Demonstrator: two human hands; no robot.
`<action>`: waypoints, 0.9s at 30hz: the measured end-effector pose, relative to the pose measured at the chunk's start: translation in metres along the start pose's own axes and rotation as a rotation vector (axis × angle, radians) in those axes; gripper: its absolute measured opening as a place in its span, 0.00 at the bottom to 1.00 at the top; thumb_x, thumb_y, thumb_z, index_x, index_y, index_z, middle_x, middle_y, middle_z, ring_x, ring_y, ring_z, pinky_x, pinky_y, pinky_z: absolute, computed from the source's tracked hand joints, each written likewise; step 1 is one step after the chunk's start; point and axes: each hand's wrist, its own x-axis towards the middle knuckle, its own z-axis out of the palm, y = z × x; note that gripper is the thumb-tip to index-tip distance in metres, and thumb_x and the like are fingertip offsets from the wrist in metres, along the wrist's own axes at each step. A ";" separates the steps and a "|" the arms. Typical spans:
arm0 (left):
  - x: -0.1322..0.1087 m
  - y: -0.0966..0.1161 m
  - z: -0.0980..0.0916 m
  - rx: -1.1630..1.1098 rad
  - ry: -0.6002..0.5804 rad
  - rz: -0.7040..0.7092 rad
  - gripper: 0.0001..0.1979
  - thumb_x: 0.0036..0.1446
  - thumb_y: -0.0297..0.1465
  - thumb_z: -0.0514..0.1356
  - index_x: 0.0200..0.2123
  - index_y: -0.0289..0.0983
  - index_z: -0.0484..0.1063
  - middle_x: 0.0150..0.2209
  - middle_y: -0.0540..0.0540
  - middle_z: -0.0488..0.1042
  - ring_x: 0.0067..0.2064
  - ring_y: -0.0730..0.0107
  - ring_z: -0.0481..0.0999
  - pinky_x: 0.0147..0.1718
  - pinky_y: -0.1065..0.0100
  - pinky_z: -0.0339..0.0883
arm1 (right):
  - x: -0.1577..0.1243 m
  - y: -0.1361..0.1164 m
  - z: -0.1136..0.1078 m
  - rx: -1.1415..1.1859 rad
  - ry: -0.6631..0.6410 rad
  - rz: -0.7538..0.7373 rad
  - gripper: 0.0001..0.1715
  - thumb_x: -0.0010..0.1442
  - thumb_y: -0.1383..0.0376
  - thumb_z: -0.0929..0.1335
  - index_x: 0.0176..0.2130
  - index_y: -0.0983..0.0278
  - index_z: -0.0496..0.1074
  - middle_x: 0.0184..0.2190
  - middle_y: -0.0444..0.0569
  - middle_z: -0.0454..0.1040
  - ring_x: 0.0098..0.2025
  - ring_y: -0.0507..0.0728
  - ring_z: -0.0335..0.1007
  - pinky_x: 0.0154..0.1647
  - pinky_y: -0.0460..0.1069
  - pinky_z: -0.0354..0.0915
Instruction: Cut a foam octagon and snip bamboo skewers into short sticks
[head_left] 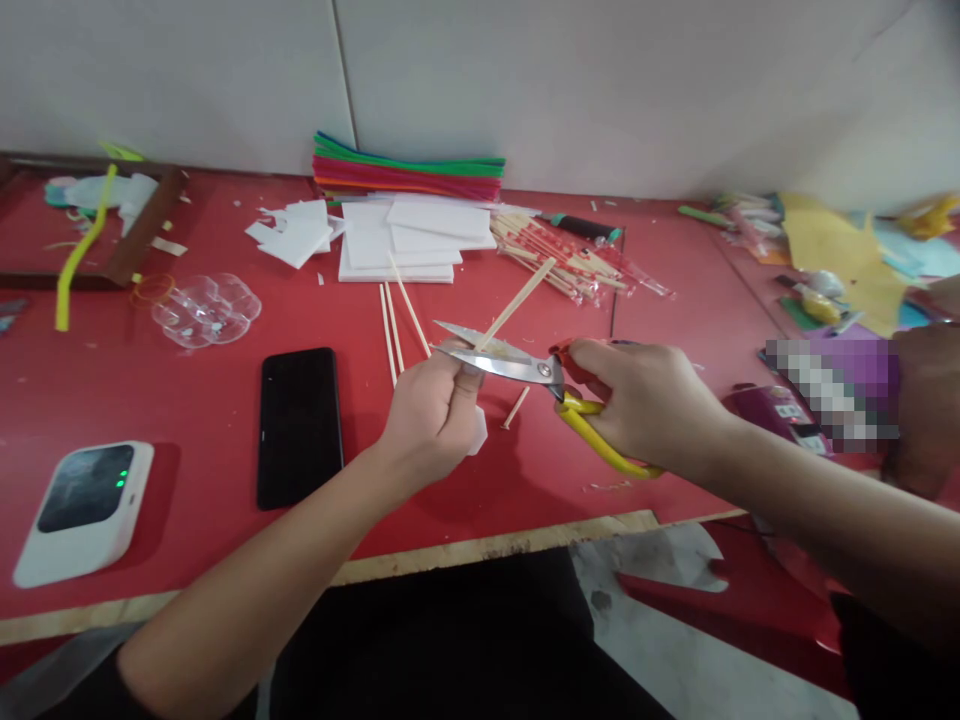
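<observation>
My left hand point(429, 412) is closed on a wooden chopstick point(523, 296) that slants up to the right. In my right hand point(637, 395) is a pair of scissors point(510, 366) with yellow-coated handles. The open blades straddle the chopstick just above my left fingers; whether both edges touch it I cannot tell. A small white piece point(478, 432) shows beneath my left hand, partly hidden. To its right lies a short cut piece of stick point(516, 407). Several more thin wooden sticks point(390, 325) lie behind my left hand.
A black phone point(300, 428) and a white device point(86, 515) lie on the left. Behind are white foam sheets point(412, 235), coloured pipe cleaners point(405, 172), wrapped chopsticks point(555, 255) and a clear plastic palette point(206, 310). Another person's hand point(926, 400) is at far right.
</observation>
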 end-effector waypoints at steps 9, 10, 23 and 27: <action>0.002 0.005 -0.007 -0.121 -0.192 0.095 0.21 0.71 0.37 0.48 0.23 0.39 0.59 0.26 0.50 0.68 0.21 0.77 0.62 0.20 0.70 0.55 | -0.007 0.008 -0.006 0.029 0.021 -0.043 0.09 0.52 0.57 0.61 0.31 0.60 0.62 0.25 0.50 0.73 0.25 0.57 0.64 0.28 0.51 0.52; 0.002 0.005 -0.008 -0.145 -0.210 0.089 0.21 0.71 0.38 0.48 0.24 0.39 0.59 0.26 0.50 0.67 0.21 0.77 0.62 0.20 0.69 0.56 | -0.009 0.008 -0.007 0.032 0.029 -0.048 0.09 0.52 0.57 0.61 0.31 0.59 0.62 0.25 0.50 0.73 0.25 0.57 0.64 0.28 0.51 0.52; 0.003 0.013 -0.018 -0.523 -0.532 -0.091 0.20 0.70 0.44 0.50 0.27 0.41 0.63 0.24 0.51 0.61 0.23 0.73 0.58 0.22 0.66 0.56 | -0.016 0.015 -0.006 0.061 0.016 -0.085 0.12 0.47 0.60 0.65 0.27 0.58 0.55 0.20 0.46 0.65 0.23 0.57 0.59 0.26 0.51 0.50; 0.004 0.009 -0.014 -0.524 -0.488 -0.081 0.18 0.71 0.41 0.49 0.30 0.41 0.65 0.23 0.53 0.61 0.22 0.74 0.58 0.22 0.67 0.56 | -0.016 0.017 -0.004 0.050 0.064 -0.066 0.09 0.50 0.60 0.65 0.28 0.58 0.58 0.22 0.47 0.67 0.23 0.57 0.61 0.27 0.51 0.50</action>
